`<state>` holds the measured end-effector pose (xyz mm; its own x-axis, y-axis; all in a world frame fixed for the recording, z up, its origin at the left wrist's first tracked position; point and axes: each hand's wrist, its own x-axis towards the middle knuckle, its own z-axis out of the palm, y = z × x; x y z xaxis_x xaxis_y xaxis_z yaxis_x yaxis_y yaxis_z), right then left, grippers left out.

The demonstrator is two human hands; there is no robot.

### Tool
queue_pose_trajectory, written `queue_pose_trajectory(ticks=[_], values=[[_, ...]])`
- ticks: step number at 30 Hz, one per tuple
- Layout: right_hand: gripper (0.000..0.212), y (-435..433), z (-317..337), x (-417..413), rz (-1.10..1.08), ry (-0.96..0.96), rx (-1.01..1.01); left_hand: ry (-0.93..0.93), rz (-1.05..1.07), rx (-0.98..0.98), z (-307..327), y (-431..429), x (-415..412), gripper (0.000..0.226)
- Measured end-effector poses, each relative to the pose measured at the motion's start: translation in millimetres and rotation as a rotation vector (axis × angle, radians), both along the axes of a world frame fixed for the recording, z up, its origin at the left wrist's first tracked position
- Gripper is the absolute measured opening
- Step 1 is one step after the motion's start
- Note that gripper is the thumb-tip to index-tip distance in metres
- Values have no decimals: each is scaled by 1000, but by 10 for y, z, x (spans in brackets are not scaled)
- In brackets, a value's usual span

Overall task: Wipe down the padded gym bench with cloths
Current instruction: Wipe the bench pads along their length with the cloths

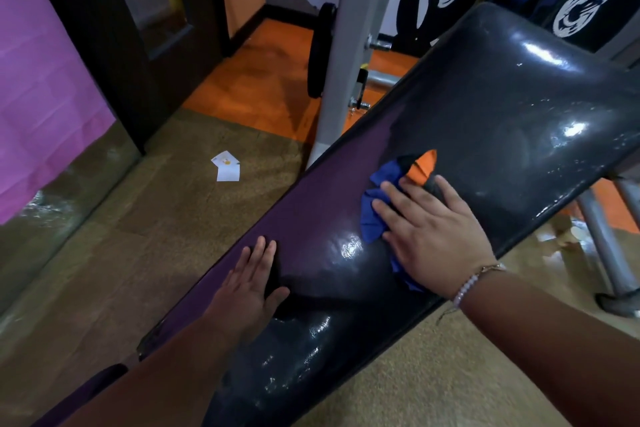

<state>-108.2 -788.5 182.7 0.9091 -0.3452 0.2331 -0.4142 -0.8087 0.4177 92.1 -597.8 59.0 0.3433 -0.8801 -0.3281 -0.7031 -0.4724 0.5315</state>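
A long padded gym bench (485,107) with shiny black vinyl runs from the lower left to the upper right. Its left side panel is purple. A cloth (375,215) in blue, with orange and black parts, lies bunched on the middle of the pad. My right hand (429,236) presses flat on the cloth, fingers spread, a bead bracelet on the wrist. My left hand (249,284) rests flat on the bench's left edge, lower down, fingers together, holding nothing.
White paper slips (227,166) lie on the brown carpet to the left. A grey upright post (349,55) with black weight plates (320,48) stands behind the bench. Grey bench legs (609,253) are at right, a dark door (114,35) and pink wall at left.
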Motion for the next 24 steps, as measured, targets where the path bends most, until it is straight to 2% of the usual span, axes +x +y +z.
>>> queue_pose_trajectory(ticks=[2,4,9,11,19,22,24], values=[[40,-155,84,-33,112,27,-19,18,12,15,16,-3,6,77],[38,-329,219,-41,116,-1,-45,19,12,27,43,-4,28,77],[41,-411,342,69,-227,-187,-39,14,19,3,62,-12,32,85],[42,-306,265,125,-260,-203,-25,18,34,0,50,-16,28,87],[42,147,-139,-104,129,85,8,27,20,61,121,-9,3,84],[39,-48,-7,-260,237,89,-11,37,27,61,141,-18,33,87],[38,-281,170,-335,189,20,-33,41,35,31,141,-2,43,88]])
